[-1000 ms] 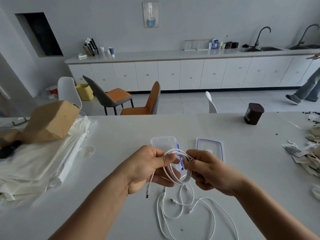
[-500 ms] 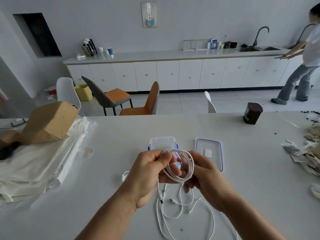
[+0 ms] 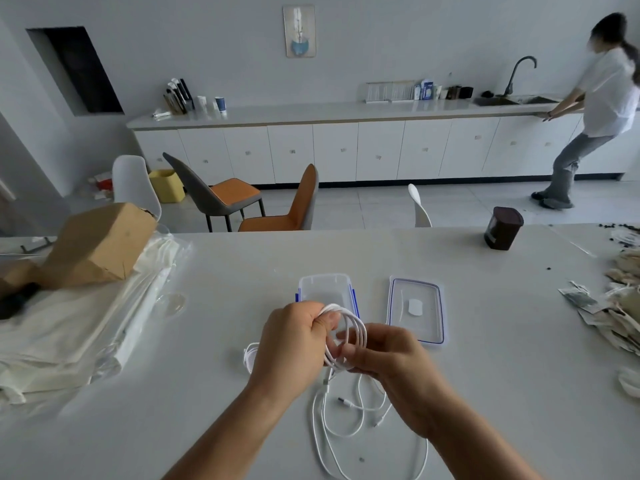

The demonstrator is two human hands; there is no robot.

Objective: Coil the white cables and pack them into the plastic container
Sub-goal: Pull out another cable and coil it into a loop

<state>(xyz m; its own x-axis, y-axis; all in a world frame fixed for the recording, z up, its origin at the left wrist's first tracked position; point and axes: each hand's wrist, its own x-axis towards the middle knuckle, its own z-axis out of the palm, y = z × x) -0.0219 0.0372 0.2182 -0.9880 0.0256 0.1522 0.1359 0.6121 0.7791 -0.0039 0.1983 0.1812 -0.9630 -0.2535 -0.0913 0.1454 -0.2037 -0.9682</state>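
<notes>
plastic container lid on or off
Off. The plastic container stands open on the table, and its lid lies flat beside it on the right, apart from it.

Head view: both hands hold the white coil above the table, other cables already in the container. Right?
Wrong on the cables. The head view shows the other cables lying loose on the table, nearer than the hands, not in the container. The left hand and right hand do hold the coil.
</notes>
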